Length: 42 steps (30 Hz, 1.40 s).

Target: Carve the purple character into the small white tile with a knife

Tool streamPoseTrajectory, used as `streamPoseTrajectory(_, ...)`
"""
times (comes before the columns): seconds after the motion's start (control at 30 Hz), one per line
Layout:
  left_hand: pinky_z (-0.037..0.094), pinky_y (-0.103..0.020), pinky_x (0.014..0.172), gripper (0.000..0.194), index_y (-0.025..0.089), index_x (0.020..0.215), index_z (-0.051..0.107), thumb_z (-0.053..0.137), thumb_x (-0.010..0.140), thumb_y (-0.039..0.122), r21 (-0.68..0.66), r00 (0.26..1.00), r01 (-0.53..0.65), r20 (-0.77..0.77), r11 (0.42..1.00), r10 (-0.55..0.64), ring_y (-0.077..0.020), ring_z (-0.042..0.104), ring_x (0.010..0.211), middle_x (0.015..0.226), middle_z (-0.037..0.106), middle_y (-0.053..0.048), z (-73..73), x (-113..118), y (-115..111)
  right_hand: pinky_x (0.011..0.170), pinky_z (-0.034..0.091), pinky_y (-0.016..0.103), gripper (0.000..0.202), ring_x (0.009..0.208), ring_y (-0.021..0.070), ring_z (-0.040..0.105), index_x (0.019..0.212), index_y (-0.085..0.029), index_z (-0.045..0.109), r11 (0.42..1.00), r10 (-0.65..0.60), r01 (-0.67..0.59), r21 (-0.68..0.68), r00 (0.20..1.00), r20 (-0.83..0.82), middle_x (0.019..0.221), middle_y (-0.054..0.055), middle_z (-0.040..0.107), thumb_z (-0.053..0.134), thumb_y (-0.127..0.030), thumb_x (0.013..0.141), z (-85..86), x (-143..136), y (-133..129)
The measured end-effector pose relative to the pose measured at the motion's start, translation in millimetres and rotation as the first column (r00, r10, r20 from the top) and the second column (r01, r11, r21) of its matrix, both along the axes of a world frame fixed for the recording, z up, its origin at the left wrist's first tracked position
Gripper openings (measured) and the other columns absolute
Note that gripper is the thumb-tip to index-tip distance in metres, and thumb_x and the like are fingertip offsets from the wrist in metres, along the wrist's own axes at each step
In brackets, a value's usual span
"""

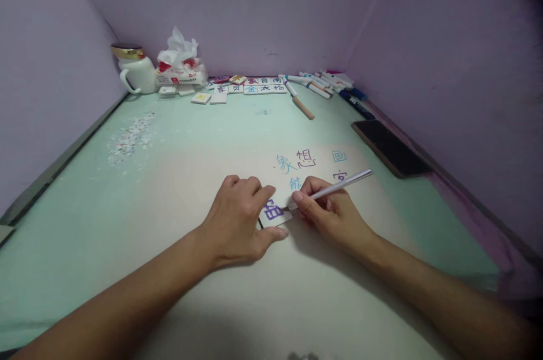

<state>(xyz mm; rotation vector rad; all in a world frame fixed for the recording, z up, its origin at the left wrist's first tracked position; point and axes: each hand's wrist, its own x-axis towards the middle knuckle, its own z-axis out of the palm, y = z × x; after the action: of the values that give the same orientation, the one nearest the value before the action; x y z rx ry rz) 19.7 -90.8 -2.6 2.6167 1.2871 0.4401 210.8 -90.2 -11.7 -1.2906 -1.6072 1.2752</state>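
A small white square block (283, 218) bears a purple Chinese character and lies flat on the table. My left hand (240, 218) grips it at the left, thumb along the near edge and index finger at the far edge, hiding its left part. Between the thumb and fingers of my right hand (324, 208) is a slim silver craft knife (348, 183), its handle slanting up to the right. The dark, pointed tip touches or nearly touches the block's right side, beside the purple strokes. Blue and purple characters (305, 158) are written on the table just beyond both hands.
White crumbs (131, 136) are scattered at the left. Along the back stand a white mug (142, 75) and a tissue pack (181, 72), beside several character blocks (265, 86). Markers (320, 90), one brown marker-like stick (302, 107) and a dark phone (390, 148) lie toward the right wall.
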Motion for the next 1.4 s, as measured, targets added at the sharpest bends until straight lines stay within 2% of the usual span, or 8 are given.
streamPoseTrajectory(0.1, 0.034, -0.044, 0.080, 0.064, 0.018, 0.123, 0.051, 0.055, 0.075, 0.060, -0.035, 0.995, 0.082, -0.049, 0.996, -0.083, -0.0243, 0.049, 0.079, 0.086, 0.053, -0.007, 4.0, -3.4, 1.8, 0.044, 0.030, 0.022, 0.029, 0.046, 0.0099, 0.042, 0.066, -0.020, 0.044, 1.000, 0.017, -0.017, 0.001, 1.000, -0.012, 0.050, -0.004, 0.049, 0.054, -0.038, 0.086, 0.4, 2.6, 1.1)
streamPoseTrajectory(0.23, 0.034, -0.044, 0.082, 0.056, 0.022, 0.127, 0.048, 0.052, 0.080, 0.052, -0.092, 0.985, 0.144, -0.079, 0.985, -0.151, -0.0244, 0.049, 0.081, 0.089, 0.054, -0.006, 8.2, -7.6, 6.9, 0.043, 0.031, 0.023, 0.030, 0.044, 0.0103, 0.043, 0.066, -0.021, 0.043, 0.999, 0.032, -0.032, 0.002, 0.999, -0.001, 0.050, -0.004, 0.050, 0.052, -0.039, 0.088, -0.5, 2.9, -0.1)
streamPoseTrajectory(0.47, 0.034, -0.043, 0.082, 0.056, 0.019, 0.119, 0.053, 0.063, 0.072, 0.049, -0.106, 0.995, 0.081, -0.045, 0.991, -0.086, -0.0249, 0.053, 0.084, 0.091, 0.058, -0.006, 5.4, -5.3, 8.8, 0.045, 0.031, 0.024, 0.030, 0.044, 0.0101, 0.041, 0.063, -0.021, 0.041, 0.997, 0.016, -0.020, 0.074, 0.998, 0.064, 0.049, -0.005, 0.048, 0.050, -0.034, 0.088, -1.8, 3.7, -1.7)
streamPoseTrajectory(0.7, 0.035, -0.043, 0.078, 0.059, 0.014, 0.112, 0.057, 0.069, 0.067, 0.050, -0.085, 0.999, 0.022, -0.022, 0.996, -0.024, -0.0246, 0.053, 0.080, 0.086, 0.059, -0.006, 4.4, -3.2, 5.4, 0.044, 0.030, 0.024, 0.030, 0.044, 0.0101, 0.041, 0.061, -0.021, 0.041, 0.998, -0.006, 0.000, 0.057, 0.994, 0.108, 0.048, -0.004, 0.050, 0.050, -0.034, 0.088, 1.8, 3.4, -4.0)
streamPoseTrajectory(0.93, 0.037, -0.042, 0.077, 0.062, 0.015, 0.098, 0.059, 0.071, 0.060, 0.061, -0.006, 0.999, -0.048, 0.011, 0.999, 0.048, -0.0254, 0.055, 0.079, 0.081, 0.059, -0.006, -2.5, -0.2, 1.6, 0.045, 0.032, 0.024, 0.030, 0.044, 0.0103, 0.043, 0.061, -0.021, 0.043, 0.999, -0.047, 0.048, -0.006, 0.995, 0.088, 0.047, -0.004, 0.051, 0.051, -0.035, 0.087, 0.7, 1.1, -4.2)
streamPoseTrajectory(1.07, 0.037, -0.043, 0.086, 0.056, 0.014, 0.112, 0.055, 0.069, 0.070, 0.048, -0.052, 0.995, 0.078, 0.062, 0.996, -0.075, -0.0286, 0.051, 0.101, 0.113, 0.054, -0.013, 2.3, -5.3, 2.8, 0.043, 0.031, 0.023, 0.030, 0.043, 0.0104, 0.043, 0.062, -0.021, 0.043, 0.998, -0.058, 0.059, -0.004, 0.996, 0.070, 0.047, -0.004, 0.050, 0.051, -0.037, 0.086, -2.5, 1.3, -2.1)
streamPoseTrajectory(1.17, 0.037, -0.044, 0.089, 0.044, 0.018, 0.119, 0.052, 0.062, 0.079, 0.034, -0.124, 0.979, 0.195, 0.084, 0.973, -0.186, -0.0271, 0.050, 0.104, 0.117, 0.054, -0.011, 5.9, -8.7, 6.8, 0.044, 0.030, 0.024, 0.030, 0.043, 0.0104, 0.042, 0.062, -0.021, 0.043, 0.998, -0.059, 0.058, 0.018, 0.995, 0.083, 0.048, -0.004, 0.050, 0.051, -0.037, 0.086, -3.3, 1.8, -2.5)
streamPoseTrajectory(1.4, 0.042, -0.041, 0.089, 0.044, 0.015, 0.107, 0.061, 0.075, 0.068, 0.026, -0.186, 0.981, 0.066, 0.193, 0.980, -0.029, -0.0256, 0.051, 0.101, 0.108, 0.056, -0.010, -3.0, -6.4, 5.7, 0.045, 0.032, 0.024, 0.029, 0.044, 0.0104, 0.044, 0.061, -0.021, 0.043, 0.998, -0.043, 0.037, 0.051, 0.991, 0.129, 0.048, -0.004, 0.051, 0.050, -0.034, 0.086, 1.3, 0.6, -5.7)
